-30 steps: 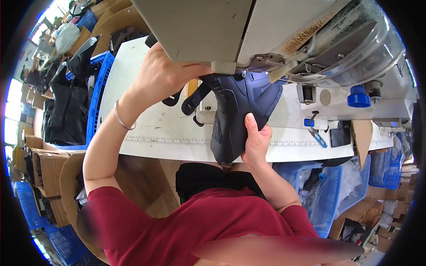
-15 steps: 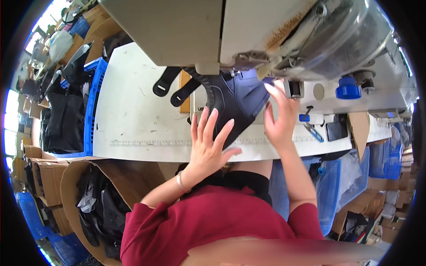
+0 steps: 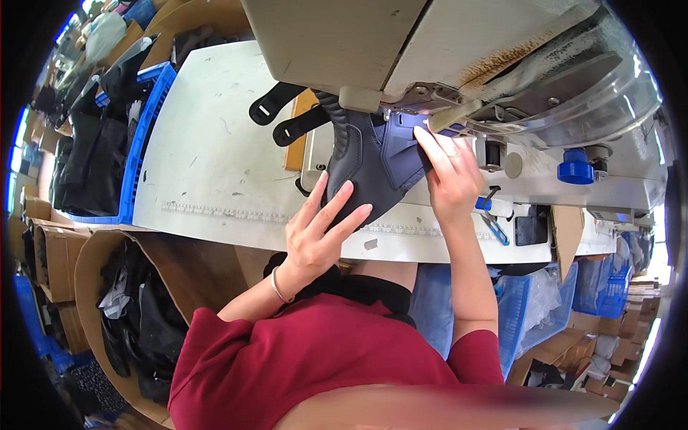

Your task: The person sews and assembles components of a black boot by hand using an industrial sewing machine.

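While the dark blue-grey shoe upper (image 3: 369,168) lies on the white table (image 3: 215,165) under the head of the sewing machine (image 3: 430,50), both hands rest on it. The left hand (image 3: 315,233) lies flat on the near edge of the upper, its fingers (image 3: 344,204) straight and spread apart, pressing down rather than gripping; a thin bracelet (image 3: 276,285) circles that wrist. The right hand (image 3: 451,172) is on the right side of the upper, just beside the needle area (image 3: 412,118) of the machine, with its fingers together and laid over the material; whether the thumb pinches the piece from beneath cannot be told. The upper stretches from the machine's needle area down toward the near edge of the table, and its far end is hidden below the machine head.

Two black straps (image 3: 283,122) lie on the table to the left of the upper, close to a tan wooden piece (image 3: 297,136). A printed ruler strip (image 3: 222,213) runs along the near edge of the table. At the left, a blue plastic crate (image 3: 143,136) holds dark pieces of material, and a cardboard box (image 3: 93,272) lower left holds more dark pieces. To the right of the right hand, a blue knob (image 3: 575,168) sits on the machine body. The person wears a dark red top (image 3: 322,358).
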`<control>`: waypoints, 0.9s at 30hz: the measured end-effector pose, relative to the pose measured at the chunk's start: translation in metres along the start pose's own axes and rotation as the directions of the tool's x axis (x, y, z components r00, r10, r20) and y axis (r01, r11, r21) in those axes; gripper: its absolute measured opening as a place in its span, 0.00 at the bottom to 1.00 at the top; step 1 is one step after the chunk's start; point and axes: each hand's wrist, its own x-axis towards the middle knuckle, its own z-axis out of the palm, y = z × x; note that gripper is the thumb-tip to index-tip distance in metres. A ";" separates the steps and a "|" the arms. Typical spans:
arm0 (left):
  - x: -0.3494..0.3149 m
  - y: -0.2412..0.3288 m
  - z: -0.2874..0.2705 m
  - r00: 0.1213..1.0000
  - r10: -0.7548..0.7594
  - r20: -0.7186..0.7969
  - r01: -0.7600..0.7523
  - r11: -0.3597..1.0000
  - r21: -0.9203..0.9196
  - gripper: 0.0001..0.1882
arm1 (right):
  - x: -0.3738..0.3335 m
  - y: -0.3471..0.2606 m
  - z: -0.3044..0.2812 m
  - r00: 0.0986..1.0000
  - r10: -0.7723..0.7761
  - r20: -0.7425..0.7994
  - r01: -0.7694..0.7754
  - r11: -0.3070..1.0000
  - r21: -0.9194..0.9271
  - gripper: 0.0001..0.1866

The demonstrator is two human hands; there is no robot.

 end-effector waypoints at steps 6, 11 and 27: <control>0.008 0.001 -0.003 1.000 -0.003 0.017 0.003 1.000 -0.007 0.20 | 0.001 0.008 0.002 1.000 -0.021 0.004 0.021 1.000 0.009 0.24; 0.018 0.005 -0.009 0.998 -0.040 0.055 0.043 0.997 -0.061 0.20 | 0.001 0.016 0.006 0.998 -0.056 0.003 0.056 0.998 -0.027 0.27; 0.037 0.002 -0.009 0.998 -0.016 0.058 0.013 0.999 0.043 0.26 | -0.006 0.046 0.011 0.992 0.072 0.101 -0.069 0.997 -0.035 0.13</control>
